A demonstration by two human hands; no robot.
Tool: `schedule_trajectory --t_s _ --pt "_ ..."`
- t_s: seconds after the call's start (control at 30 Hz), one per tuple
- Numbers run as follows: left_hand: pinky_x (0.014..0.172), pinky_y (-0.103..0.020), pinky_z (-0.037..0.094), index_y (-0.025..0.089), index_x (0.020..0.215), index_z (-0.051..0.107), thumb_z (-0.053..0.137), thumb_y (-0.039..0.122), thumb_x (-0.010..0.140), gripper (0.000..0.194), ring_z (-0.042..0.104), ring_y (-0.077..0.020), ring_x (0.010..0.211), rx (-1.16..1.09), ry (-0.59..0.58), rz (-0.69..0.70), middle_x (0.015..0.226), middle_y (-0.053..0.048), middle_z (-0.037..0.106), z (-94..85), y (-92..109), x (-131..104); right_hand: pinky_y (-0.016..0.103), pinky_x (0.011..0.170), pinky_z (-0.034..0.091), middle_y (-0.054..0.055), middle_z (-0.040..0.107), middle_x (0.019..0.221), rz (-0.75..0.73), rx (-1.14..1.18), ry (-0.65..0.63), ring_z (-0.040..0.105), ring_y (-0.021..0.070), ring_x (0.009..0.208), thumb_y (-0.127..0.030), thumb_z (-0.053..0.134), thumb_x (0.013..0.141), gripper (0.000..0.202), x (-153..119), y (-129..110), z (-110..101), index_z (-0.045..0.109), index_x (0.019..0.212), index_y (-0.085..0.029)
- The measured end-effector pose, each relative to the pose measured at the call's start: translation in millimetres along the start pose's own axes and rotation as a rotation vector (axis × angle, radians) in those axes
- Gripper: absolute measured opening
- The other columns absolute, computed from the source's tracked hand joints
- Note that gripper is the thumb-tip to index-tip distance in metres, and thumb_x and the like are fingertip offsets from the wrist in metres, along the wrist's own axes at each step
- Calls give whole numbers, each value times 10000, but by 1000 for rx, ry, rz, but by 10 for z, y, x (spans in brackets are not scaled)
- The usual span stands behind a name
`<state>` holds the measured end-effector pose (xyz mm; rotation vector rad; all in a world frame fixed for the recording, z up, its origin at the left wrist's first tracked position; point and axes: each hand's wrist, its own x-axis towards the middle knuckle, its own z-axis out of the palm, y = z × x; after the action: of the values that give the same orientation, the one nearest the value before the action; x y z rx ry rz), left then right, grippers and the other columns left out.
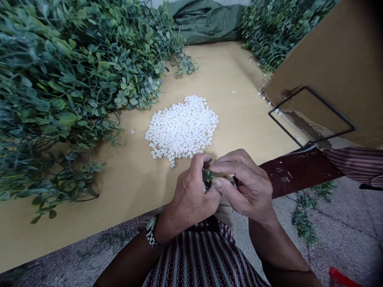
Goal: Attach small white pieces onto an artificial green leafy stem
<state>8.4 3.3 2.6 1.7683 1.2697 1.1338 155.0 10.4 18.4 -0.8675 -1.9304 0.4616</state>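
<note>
My left hand (191,195) and my right hand (245,183) meet at the table's near edge, both pinching a small green leafy sprig (207,176) that is mostly hidden between the fingers. A watch sits on my left wrist (151,231). Just beyond the hands lies a heap of small white flower pieces (182,127) on the tan tabletop (233,71). Whether a white piece is held between my fingertips is hidden.
A large pile of artificial green foliage (60,87) covers the table's left side, and more foliage (275,28) lies at the back right. A cardboard box (335,67) with a black wire frame (311,117) stands at the right. Green sprigs (305,223) lie on the floor.
</note>
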Motion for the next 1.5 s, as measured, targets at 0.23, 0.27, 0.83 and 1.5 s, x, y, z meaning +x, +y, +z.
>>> schedule_trajectory --t_s 0.23,0.27,0.83,1.5 --pt "721 -349 534 228 1086 370 545 178 768 367 630 -205 841 -23 34 1 940 -63 606 39 -55 -45 367 711 499 58 619 882 72 23 -55 579 192 849 -166 657 829 100 6 11 -47 647 925 -193" --pt "709 -344 536 227 1104 367 540 168 775 376 629 -199 821 -10 32 36 941 -63 604 42 -59 -44 361 712 497 52 613 872 86 39 -63 578 186 844 -154 643 835 82 1 8 -46 643 907 -194" --pt "531 -243 450 147 811 558 502 114 872 89 526 -116 564 92 -8 399 658 -15 564 -52 -85 -75 336 673 420 17 543 741 -5 -59 -107 522 158 734 -96 519 878 114 10 -4 -51 501 813 -188" --pt "546 -211 482 160 765 611 568 63 809 115 582 -101 571 -72 211 247 649 -6 635 -68 -89 -79 326 650 423 -4 537 677 -4 -15 -167 539 152 689 -114 516 887 133 145 57 37 532 777 -188"
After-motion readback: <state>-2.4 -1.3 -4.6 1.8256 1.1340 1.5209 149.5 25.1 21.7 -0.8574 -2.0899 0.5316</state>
